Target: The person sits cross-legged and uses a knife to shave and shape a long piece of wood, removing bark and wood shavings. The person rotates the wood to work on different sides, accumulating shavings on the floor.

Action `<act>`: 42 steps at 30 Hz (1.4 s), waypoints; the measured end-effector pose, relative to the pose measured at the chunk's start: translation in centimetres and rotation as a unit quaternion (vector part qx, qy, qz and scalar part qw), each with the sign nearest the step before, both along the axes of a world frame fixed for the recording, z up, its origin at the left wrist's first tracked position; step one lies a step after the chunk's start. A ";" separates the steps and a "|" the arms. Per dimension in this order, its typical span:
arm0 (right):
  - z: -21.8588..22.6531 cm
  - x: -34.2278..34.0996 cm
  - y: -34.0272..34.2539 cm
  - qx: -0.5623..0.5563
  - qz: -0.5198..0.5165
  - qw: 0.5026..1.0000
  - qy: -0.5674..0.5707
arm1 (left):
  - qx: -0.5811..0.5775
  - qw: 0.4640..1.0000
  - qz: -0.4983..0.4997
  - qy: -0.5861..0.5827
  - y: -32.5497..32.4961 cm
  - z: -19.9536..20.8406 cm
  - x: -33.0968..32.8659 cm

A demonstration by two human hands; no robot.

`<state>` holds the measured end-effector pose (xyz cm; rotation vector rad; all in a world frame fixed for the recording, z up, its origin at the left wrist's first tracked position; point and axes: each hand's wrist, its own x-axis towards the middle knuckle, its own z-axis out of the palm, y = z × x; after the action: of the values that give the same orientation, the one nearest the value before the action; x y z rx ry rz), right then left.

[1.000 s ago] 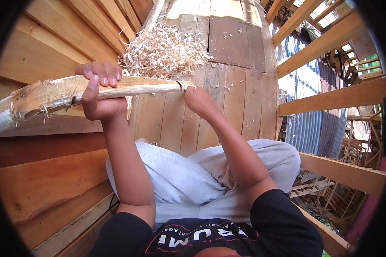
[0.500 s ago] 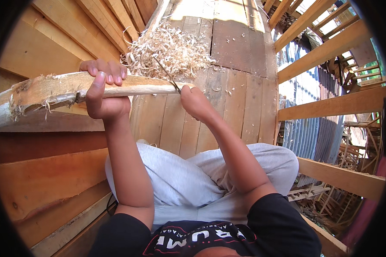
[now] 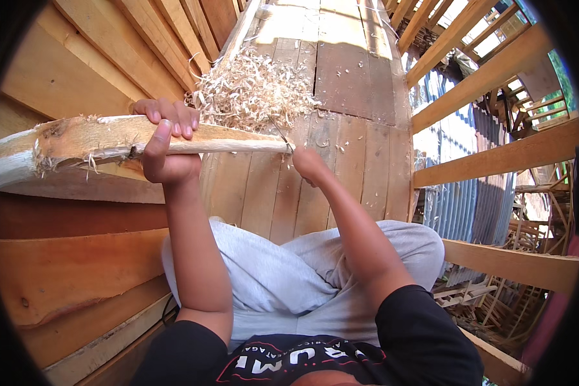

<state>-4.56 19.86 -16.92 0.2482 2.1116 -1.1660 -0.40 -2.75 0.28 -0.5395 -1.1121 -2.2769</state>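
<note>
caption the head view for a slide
Left hand grips a long pale wooden piece; right hand holds a thin dark blade at its tip.

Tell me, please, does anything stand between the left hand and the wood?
Nothing visible does: the left hand grips the wood directly. The blade, in the right hand, is away at the wood's right tip.
</note>
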 end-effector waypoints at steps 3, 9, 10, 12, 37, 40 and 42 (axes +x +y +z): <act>0.6 -0.9 -0.1 -0.049 -0.053 0.992 -0.102 | 0.003 1.000 0.012 -0.007 -0.2 0.1 0.0; 3.6 -0.9 -0.2 -0.149 -0.120 0.980 -0.051 | 0.008 1.000 0.018 -0.018 -0.1 0.0 0.3; 4.0 -1.0 0.3 -0.145 -0.115 0.982 -0.031 | 0.010 1.000 0.016 -0.017 -0.1 0.1 0.3; 4.0 -1.0 0.9 -0.134 -0.086 0.987 -0.014 | 0.011 1.000 0.018 -0.019 -0.2 0.1 0.4; 2.1 1.6 -2.7 -0.238 -0.184 0.935 -0.190 | 0.008 0.998 0.039 -0.039 0.1 0.4 0.4; 1.9 1.2 -2.2 -0.289 -0.163 0.915 -0.231 | 0.009 0.998 0.041 -0.041 0.2 0.5 0.4; 1.9 1.0 -2.0 -0.308 -0.161 0.905 -0.247 | 0.009 0.998 0.042 -0.041 0.2 0.5 0.4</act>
<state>-3.52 17.85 -15.01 0.5397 1.2164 -1.6889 -0.02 -2.54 0.74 -0.3882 -1.1319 -2.2513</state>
